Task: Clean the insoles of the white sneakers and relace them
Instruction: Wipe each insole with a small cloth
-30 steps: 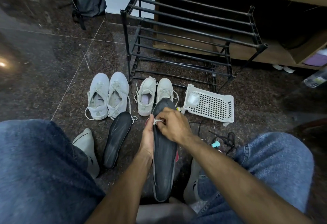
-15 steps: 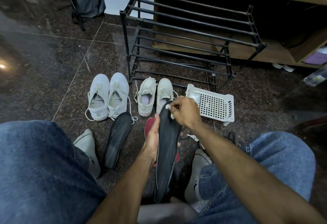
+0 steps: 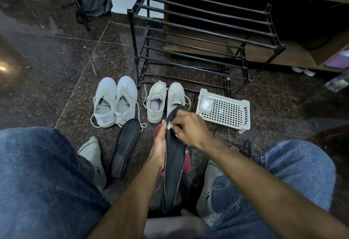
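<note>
My right hand point(image 3: 190, 129), pinching a white wipe point(image 3: 169, 125), has slid back down the black insole point(image 3: 174, 161); left hand point(image 3: 159, 148) grips it; wiping continues.

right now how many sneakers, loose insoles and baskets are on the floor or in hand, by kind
white sneakers: 4, two pairs
dark insoles: 2, one on the floor, one held
red insoles: 1
white baskets: 1
total: 8

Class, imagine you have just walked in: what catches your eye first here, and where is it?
At centre, the left hand holds a dark insole while the right hand pinches a small white wipe against it. Beyond, two pairs of white sneakers stand before a black shoe rack.
</note>
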